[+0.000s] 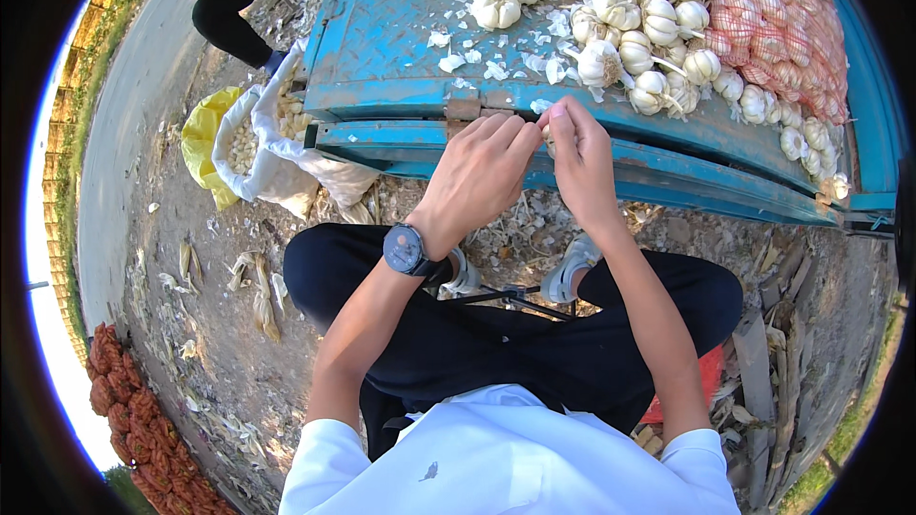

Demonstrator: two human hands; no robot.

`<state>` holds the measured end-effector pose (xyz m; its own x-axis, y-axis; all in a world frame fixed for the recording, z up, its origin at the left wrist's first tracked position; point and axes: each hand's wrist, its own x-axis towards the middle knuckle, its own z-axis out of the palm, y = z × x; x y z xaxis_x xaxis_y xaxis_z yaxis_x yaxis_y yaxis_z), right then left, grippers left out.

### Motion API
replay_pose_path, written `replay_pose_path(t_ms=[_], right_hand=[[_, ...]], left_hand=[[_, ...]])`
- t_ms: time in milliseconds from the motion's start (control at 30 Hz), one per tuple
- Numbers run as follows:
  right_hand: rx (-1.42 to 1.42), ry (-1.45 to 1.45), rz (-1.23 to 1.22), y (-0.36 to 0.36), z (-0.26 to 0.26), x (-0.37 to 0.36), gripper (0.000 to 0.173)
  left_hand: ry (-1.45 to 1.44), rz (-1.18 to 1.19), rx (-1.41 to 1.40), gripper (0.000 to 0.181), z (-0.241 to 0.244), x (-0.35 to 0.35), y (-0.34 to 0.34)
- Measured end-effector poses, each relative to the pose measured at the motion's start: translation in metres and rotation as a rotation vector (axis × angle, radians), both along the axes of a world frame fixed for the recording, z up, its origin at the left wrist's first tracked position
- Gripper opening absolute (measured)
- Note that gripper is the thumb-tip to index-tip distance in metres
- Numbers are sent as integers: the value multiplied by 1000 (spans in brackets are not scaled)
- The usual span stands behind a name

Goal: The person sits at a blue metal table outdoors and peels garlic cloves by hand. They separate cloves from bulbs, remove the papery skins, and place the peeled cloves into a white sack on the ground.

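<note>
My left hand (478,170), with a watch on its wrist, meets my right hand (581,157) just above the near edge of a blue metal truck bed (386,100). Between the fingers of both hands is a small garlic piece (549,139), mostly covered by them; whether it is a bulb or a clove cannot be told. Beyond my hands, whole garlic bulbs (600,63) with short stems are heaped on the bed. Loose white garlic skins (495,71) lie scattered over the blue metal. At the right of the heap a red mesh sack (780,28) holds more bulbs.
Left of the bed, open white sacks (243,150) hold garlic cloves, beside a yellow bag (207,121). Another person (229,0) sits at the upper left. Filled red mesh sacks (143,429) line the lower left. Skins and dry stalks litter the ground; wooden boards (758,372) lie at right.
</note>
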<state>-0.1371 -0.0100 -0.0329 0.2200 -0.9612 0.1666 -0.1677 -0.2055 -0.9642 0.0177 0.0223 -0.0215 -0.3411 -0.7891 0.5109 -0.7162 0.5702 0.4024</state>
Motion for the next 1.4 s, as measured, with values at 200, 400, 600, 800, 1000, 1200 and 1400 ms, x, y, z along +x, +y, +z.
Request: replay_pose_path(t_ms=[200,400,600,800,1000,1200,1400], right_hand=[[-50,-31,81,-8,11,-7,35],[-232,113,89,-7,17,-6,28],[-263,99,157,-12,18,-7,29],[-179,-24,153,-14,28,-6,30],[89,-198,-277,-58,48,-99,31],[433,-746,174,-27,72,-64,32],[687,-950,330,-25,57,-50,30]], left_hand=[[507,99,564,19,15,-10,12],[1573,-90,1308,27,16,-12,15],[2022,-330,1519,28,18,-9,19],[1396,-151,1032,25,29,-11,25],[250,115,97,10,56,21,39],[-14,-135,460,13,49,35,28],[6,-78,379,23,26,28,30]])
